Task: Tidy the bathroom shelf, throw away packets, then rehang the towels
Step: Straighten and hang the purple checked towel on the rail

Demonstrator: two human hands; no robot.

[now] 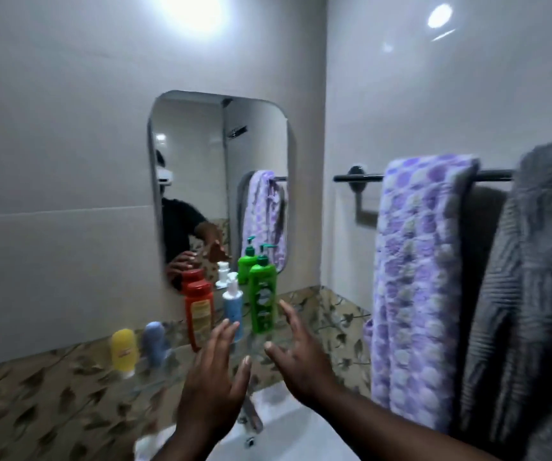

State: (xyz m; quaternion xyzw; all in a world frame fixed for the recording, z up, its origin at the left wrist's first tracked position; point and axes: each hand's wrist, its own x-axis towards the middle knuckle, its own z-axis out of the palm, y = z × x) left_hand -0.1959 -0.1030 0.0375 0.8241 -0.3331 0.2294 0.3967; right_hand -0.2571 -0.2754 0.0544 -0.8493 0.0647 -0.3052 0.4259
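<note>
A glass shelf (154, 377) under the mirror carries a yellow tube (124, 351), a blue-grey tube (156, 342), a red bottle (198, 314), a white-and-blue pump bottle (233, 307) and a green pump bottle (262, 299). My left hand (216, 374) and my right hand (296, 351) hover in front of the shelf with fingers spread, holding nothing. On the right wall a dark bar (361, 177) holds a purple dotted towel (414, 271) and a grey towel (534, 294).
The mirror (218, 168) hangs above the shelf and reflects the bottles and a person. A white sink (287, 427) with a chrome tap (251, 417) lies below my hands. Patterned tiles run along the lower wall.
</note>
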